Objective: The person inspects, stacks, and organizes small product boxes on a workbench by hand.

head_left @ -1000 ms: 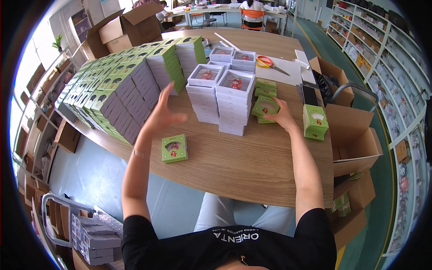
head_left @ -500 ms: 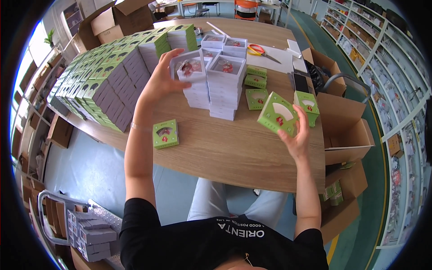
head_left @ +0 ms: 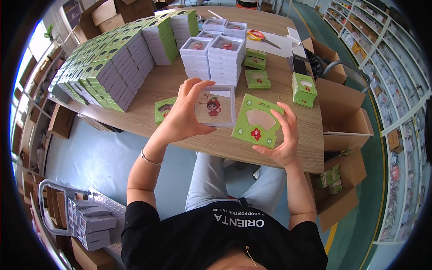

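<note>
Watching from afar, I see the left hand (head_left: 183, 112) gripping the clear-faced box (head_left: 220, 105) — the green sleeve (head_left: 252, 132), gripped by the right hand (head_left: 286, 145), is just right of it, slightly nearer.

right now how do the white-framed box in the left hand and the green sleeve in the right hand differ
The white-framed box has a broad clear face; the green sleeve, a fan-shaped opening. The box shows a red figure charm; the sleeve's opening shows none. The box looks nearly straight in view; the sleeve tilts. Both are squarish and held.
</note>
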Demonstrator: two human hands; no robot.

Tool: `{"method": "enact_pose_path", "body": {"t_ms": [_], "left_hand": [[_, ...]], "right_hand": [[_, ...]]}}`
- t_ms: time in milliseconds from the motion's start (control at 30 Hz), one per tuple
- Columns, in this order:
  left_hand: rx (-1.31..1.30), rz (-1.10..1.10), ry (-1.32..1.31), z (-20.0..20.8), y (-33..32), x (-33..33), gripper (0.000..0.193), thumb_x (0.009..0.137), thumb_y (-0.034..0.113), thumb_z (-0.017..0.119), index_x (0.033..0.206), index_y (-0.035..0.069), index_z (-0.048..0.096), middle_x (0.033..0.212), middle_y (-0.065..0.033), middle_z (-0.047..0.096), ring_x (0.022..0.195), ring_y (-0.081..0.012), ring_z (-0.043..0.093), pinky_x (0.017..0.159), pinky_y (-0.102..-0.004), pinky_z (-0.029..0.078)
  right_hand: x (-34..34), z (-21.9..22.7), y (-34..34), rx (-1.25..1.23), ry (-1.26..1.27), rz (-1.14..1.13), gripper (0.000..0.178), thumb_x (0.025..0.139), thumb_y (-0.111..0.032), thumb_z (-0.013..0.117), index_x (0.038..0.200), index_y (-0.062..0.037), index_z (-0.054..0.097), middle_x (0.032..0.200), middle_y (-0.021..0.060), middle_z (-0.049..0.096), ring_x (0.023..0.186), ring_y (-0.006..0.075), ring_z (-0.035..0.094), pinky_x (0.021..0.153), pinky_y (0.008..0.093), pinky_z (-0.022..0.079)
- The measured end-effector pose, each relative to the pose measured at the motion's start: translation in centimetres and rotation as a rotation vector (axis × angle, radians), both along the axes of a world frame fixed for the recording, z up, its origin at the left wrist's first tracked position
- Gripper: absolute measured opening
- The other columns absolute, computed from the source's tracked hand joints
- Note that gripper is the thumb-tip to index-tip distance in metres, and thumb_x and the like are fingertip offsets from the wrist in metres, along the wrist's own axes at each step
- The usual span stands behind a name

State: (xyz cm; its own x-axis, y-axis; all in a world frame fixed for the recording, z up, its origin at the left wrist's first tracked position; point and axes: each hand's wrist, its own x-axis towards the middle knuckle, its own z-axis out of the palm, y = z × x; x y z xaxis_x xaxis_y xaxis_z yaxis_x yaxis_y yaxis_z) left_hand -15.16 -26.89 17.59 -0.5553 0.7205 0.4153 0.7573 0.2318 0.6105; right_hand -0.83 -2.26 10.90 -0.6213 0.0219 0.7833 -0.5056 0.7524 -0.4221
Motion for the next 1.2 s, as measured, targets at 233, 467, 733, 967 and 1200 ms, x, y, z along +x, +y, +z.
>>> {"method": "enact_pose_path", "body": {"t_ms": [233,467,733,967,1200], "left_hand": [[-0.043,-0.077,0.053,-0.2,1.2,1.1,0.097,0.050,0.005,0.085,0.137,0.009,0.041,0.130,-0.0164,0.037,0.122,-0.0366,0.041,0.106,-0.0406,0.039],[-0.104,-0.262,-0.112,-1.1,0.9,-0.5,0.098,0.047,0.005,0.086,0.135,0.008,0.044,0.133,-0.0138,0.035,0.126,-0.0305,0.041,0.109,-0.0384,0.035],[0.172,-0.350,-0.306,-7.4,1.4,1.6,0.128,0.054,0.038,0.093,0.151,0.005,0.016,0.150,-0.0188,0.022,0.143,-0.0317,0.017,0.116,-0.0416,0.021],[-0.073,0.028,-0.046,-7.5,-5.3,-4.0,0.107,0.049,0.005,0.086,0.144,0.009,0.035,0.143,-0.0157,0.029,0.131,-0.0352,0.035,0.111,-0.0403,0.035],[-0.260,0.175,-0.266,-11.9,-12.6,-16.1,0.115,0.048,0.008,0.089,0.147,0.015,0.030,0.143,-0.0161,0.031,0.134,-0.0326,0.032,0.115,-0.0390,0.031]], "right_hand": [[1.0,-0.8,0.1,-0.041,-0.062,-0.079,0.088,0.063,-0.040,0.089,0.133,-0.0057,0.050,0.142,0.0171,0.033,0.119,0.0294,0.051,0.095,0.0416,0.048],[0.7,-1.1,0.1,-0.089,-0.187,0.060,0.091,0.062,-0.046,0.088,0.135,-0.0062,0.049,0.145,0.0164,0.031,0.130,0.0333,0.040,0.106,0.0468,0.037],[-3.1,-4.6,-7.9,-0.514,-0.192,0.249,0.096,0.086,-0.070,0.050,0.148,-0.0002,0.025,0.152,0.0208,0.020,0.141,0.0345,0.022,0.113,0.0466,0.023],[-8.3,-4.5,-8.1,-0.459,-0.279,0.414,0.088,0.088,-0.060,0.057,0.146,0.0000,0.029,0.153,0.0211,0.022,0.143,0.0337,0.022,0.115,0.0450,0.023],[-19.7,-7.4,10.6,-0.193,-0.375,-0.207,0.088,0.071,-0.039,0.081,0.144,-0.0105,0.040,0.149,0.0220,0.031,0.138,0.0370,0.031,0.112,0.0438,0.031]]}}
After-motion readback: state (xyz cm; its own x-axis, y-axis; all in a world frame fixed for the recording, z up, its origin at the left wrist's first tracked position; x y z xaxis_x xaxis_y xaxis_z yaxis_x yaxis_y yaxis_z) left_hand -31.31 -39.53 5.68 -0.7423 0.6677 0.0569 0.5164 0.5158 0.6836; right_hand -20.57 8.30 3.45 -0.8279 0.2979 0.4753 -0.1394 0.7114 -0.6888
